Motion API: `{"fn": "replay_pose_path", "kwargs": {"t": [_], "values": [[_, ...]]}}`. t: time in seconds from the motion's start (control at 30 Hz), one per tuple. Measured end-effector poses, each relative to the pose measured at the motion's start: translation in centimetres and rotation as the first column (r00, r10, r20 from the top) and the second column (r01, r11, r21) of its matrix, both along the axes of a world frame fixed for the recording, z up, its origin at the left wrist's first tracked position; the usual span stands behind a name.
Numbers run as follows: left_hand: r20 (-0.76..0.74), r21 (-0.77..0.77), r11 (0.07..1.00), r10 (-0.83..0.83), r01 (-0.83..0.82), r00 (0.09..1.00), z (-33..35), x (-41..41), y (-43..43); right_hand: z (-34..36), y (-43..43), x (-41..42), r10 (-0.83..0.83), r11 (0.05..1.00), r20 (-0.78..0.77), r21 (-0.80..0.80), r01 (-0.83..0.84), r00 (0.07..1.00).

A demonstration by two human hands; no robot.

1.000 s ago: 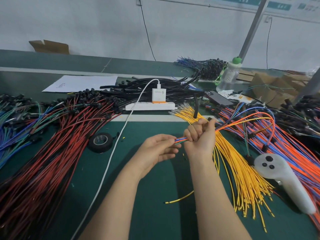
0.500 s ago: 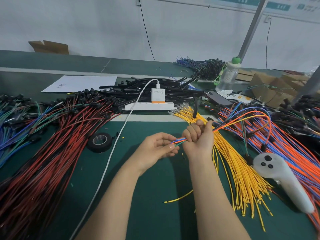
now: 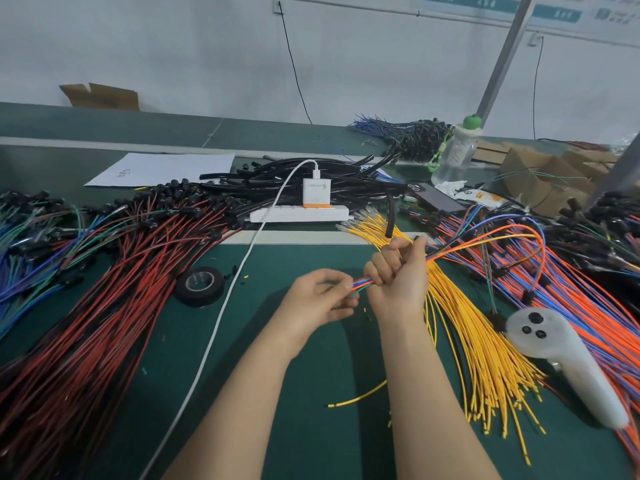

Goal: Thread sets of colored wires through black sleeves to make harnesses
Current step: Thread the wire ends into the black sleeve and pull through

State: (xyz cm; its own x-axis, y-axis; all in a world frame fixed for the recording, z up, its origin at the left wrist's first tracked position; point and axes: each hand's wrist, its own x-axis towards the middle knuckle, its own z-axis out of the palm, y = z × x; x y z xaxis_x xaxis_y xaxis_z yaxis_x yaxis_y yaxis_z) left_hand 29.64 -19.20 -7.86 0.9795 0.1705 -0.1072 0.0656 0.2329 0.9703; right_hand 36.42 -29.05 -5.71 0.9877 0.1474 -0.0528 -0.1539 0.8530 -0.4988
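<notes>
Between left hand (image 3: 313, 301) and right hand (image 3: 398, 273), colored wires (image 3: 362, 284) span both grips.

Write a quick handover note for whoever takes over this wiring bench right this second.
Left hand: pinches the loose ends of a mixed wire set.
Right hand: grips the same set in a fist; the wires arc off to the right.
Black sleeves lie piled behind the power strip; yellow wires fan out beside the right arm.
Done: one set gathered, ends together.
Left: no sleeve shows on this set, so thread it through one.
</notes>
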Motion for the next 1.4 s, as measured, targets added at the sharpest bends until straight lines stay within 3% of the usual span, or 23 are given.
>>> {"fn": "replay_pose_path", "kwargs": {"t": [0.23,0.5,0.7,0.97,1.17,1.33,1.4], "values": [[0.126,0.256,0.966,-0.056,0.022,0.990,0.1,-0.3,0.4,0.0,-0.3,0.0,0.027,1.000,-0.020,0.007,-0.027,0.999],[0.124,0.115,0.981,-0.172,0.158,0.977,0.3,-0.9,1.2,-0.4,-0.9,0.2,0.263,0.933,-0.053,0.267,-0.240,0.963],[0.054,0.255,0.960,-0.132,0.114,0.990,-0.3,-0.3,1.0,-0.5,-0.8,0.5,0.169,0.984,-0.045,0.068,-0.166,0.985],[0.106,0.388,0.921,-0.093,0.045,0.990,-0.6,0.1,0.2,-0.3,-0.6,0.2,0.092,0.996,0.021,-0.018,-0.092,0.995],[0.136,0.364,0.931,-0.050,-0.003,0.989,-0.5,0.0,0.2,-0.3,-0.5,0.1,0.060,0.991,0.065,-0.126,-0.051,0.996],[0.116,0.099,0.994,-0.047,0.036,0.992,-0.8,0.0,0.6,-0.2,-0.9,0.4,0.067,0.998,0.052,-0.019,-0.066,0.996],[0.111,0.072,0.996,-0.051,0.043,0.993,-0.9,0.0,0.6,-0.2,-0.9,0.4,0.079,0.997,0.041,0.006,-0.079,0.996]]}}
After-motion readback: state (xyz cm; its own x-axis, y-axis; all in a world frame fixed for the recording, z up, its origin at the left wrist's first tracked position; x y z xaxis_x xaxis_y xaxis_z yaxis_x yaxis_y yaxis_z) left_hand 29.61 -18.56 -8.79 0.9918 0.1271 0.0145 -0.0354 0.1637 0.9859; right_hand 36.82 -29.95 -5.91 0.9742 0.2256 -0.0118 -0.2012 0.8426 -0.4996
